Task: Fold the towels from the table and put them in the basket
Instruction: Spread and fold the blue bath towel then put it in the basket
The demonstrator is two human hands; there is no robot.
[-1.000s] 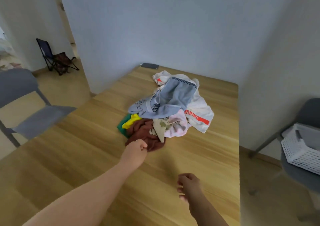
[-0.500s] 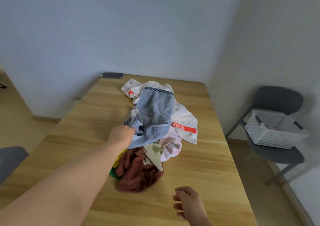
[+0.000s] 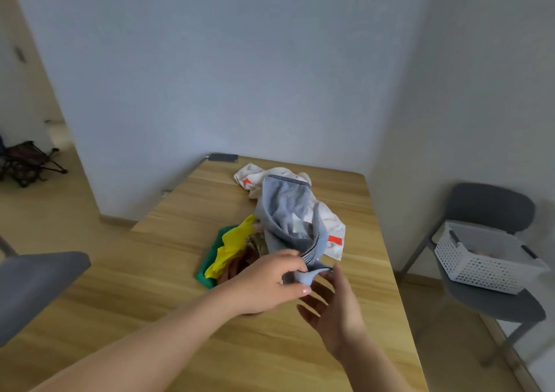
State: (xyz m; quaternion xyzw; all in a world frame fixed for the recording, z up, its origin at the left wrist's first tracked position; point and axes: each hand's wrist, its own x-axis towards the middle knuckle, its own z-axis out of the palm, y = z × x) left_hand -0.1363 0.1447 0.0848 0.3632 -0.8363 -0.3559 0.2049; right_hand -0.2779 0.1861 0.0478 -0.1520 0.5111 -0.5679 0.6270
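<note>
So the left hand [image 3: 270,280] is now pinching a corner of the grey-blue terry towel with the dark striped edge [image 3: 285,211], thumb underneath and fingers curled over the hem. A second ago that hand was down at the brown cloth [image 3: 237,267]. Then it went for the blue towel and has pulled its corner back toward the person, so the towel now trails from the hand up over the pile.

The right hand [image 3: 333,304] has come up too. It was idling low and is now just beside the left, fingers spread wide, holding nothing. One fingertip is right at the pinched corner, though I honestly can't tell if it's touching yet.

Beyond the left hand is the rest of the heap on the light wooden table [image 3: 150,301]. There's a white towel with orange-red stripes [image 3: 327,220] under the blue one, plus a yellow cloth [image 3: 231,241] and a green cloth [image 3: 210,259] off to the left of it.

The white perforated plastic basket [image 3: 480,267] sits well off to the right of the right hand, on a grey chair [image 3: 492,211].

My read is that the first towel has been picked out, with no folding started yet. The right hand probably needs a second corner so the towel can be spread out.
</note>
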